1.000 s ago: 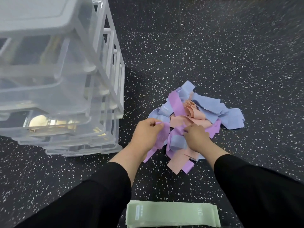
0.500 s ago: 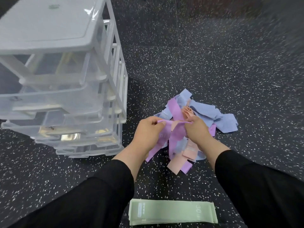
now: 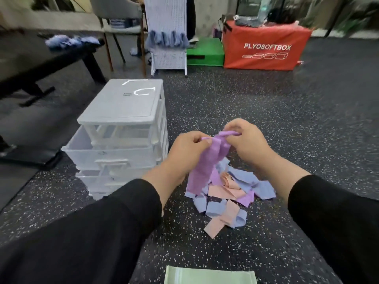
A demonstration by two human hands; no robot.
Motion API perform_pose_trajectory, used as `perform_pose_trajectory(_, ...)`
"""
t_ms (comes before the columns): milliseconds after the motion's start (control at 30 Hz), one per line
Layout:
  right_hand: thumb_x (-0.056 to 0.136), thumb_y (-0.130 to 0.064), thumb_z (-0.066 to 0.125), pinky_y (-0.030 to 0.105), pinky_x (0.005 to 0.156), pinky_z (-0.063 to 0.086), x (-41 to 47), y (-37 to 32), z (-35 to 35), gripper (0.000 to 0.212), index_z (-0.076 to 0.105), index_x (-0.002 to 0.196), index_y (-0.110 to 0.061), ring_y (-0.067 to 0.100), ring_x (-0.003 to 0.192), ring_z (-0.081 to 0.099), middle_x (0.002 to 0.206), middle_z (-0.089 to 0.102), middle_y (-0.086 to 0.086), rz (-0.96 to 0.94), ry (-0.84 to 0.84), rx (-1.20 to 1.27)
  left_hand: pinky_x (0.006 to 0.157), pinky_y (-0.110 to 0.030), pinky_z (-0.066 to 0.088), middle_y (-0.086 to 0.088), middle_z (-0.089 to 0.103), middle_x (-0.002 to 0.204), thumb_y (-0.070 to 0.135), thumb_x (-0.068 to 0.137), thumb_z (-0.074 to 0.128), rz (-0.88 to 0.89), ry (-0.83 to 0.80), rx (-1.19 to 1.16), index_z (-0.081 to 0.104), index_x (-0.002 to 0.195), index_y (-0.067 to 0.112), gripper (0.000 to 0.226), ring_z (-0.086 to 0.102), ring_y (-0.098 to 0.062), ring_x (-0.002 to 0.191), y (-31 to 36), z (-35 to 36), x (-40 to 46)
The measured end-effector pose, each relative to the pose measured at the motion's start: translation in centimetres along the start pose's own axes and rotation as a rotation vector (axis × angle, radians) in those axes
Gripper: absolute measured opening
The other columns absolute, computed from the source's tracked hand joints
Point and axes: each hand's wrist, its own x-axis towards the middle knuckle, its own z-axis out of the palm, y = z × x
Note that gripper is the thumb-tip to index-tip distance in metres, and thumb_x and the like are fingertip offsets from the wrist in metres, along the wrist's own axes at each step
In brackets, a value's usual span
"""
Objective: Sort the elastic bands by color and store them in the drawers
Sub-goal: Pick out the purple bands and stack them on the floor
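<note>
Speckled black rubber flooring (image 3: 276, 124) runs beneath you, with a red PLYOSOFTBOX plyo box (image 3: 264, 46) and a white pegboard stand (image 3: 167, 31) at the far side. Your left hand (image 3: 184, 152) and right hand (image 3: 248, 144) each pinch the top edge of the purple elastic bands (image 3: 207, 162), which hang above the pile of blue, pink and purple bands (image 3: 229, 193) on the floor. To your left stands the white drawer unit (image 3: 121, 128), one clear drawer (image 3: 106, 154) pulled out. A green band (image 3: 209, 276) lies at the lower edge
</note>
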Motion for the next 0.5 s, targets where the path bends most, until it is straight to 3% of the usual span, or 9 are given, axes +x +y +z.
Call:
perform_pose_trajectory(100, 0.085, 0.000, 0.064, 0.019, 0.047, 0.041, -0.7, -4.6, -2.9, 0.031, 0.061, 0.109, -0.018, 0.016, 0.064, 0.053, 0.086, 0.068, 0.001, -0.045, -0.020, 0.023, 0.070, -0.028, 0.042, 0.005, 0.071, 0.080, 0.023, 0.094, 0.068, 0.089, 0.005, 0.021, 0.077, 0.086, 0.026, 0.013, 0.055, -0.007, 0.074, 4.1, -1.5, -1.0)
perform_pose_trajectory(167, 0.086, -0.003, 0.068, 0.021, 0.048, 0.044, -1.5, -6.7, -4.3, 0.034, 0.061, 0.117, -0.018, 0.018, 0.063, 0.057, 0.092, 0.072, 0.004, -0.042, -0.054, 0.071, 0.068, -0.029, 0.041, 0.008, 0.067, 0.075, 0.023, 0.093, 0.069, 0.127, 0.000, 0.048, 0.076, 0.084, 0.026, 0.011, 0.053, -0.007, 0.072, 6.0, -2.3, -1.9)
perform_pose_trajectory(333, 0.088, -0.005, 0.070, 0.041, 0.076, 0.061, -4.3, -8.5, -5.6, 0.012, 0.074, 0.099, -0.007, 0.017, 0.073, 0.064, 0.086, 0.072, 0.014, 0.041, -0.107, 0.313, 0.065, -0.026, 0.043, 0.002, 0.072, 0.079, 0.021, 0.091, 0.071, 0.163, -0.007, 0.014, 0.073, 0.089, 0.019, 0.003, 0.056, -0.005, 0.068, 8.1, -3.3, -4.2)
perform_pose_trajectory(400, 0.092, -0.003, 0.065, 0.049, 0.089, 0.060, -5.3, -8.5, -5.7, 0.010, 0.074, 0.097, -0.003, 0.023, 0.080, 0.067, 0.090, 0.074, 0.021, 0.092, -0.163, 0.411, 0.064, -0.025, 0.042, 0.004, 0.069, 0.076, 0.020, 0.090, 0.073, 0.202, 0.017, 0.039, 0.072, 0.085, 0.020, 0.005, 0.054, -0.004, 0.067, 8.3, -3.3, -4.8)
perform_pose_trajectory(500, 0.095, -0.006, 0.062, 0.051, 0.096, 0.056, -6.4, -8.6, -6.1, 0.016, 0.073, 0.104, 0.000, 0.032, 0.091, 0.071, 0.104, 0.074, 0.026, 0.132, -0.254, 0.470, 0.063, -0.024, 0.042, 0.006, 0.064, 0.073, 0.018, 0.088, 0.075, 0.226, 0.028, 0.033, 0.072, 0.079, 0.022, 0.010, 0.052, -0.005, 0.065, 8.7, -3.1, -5.2)
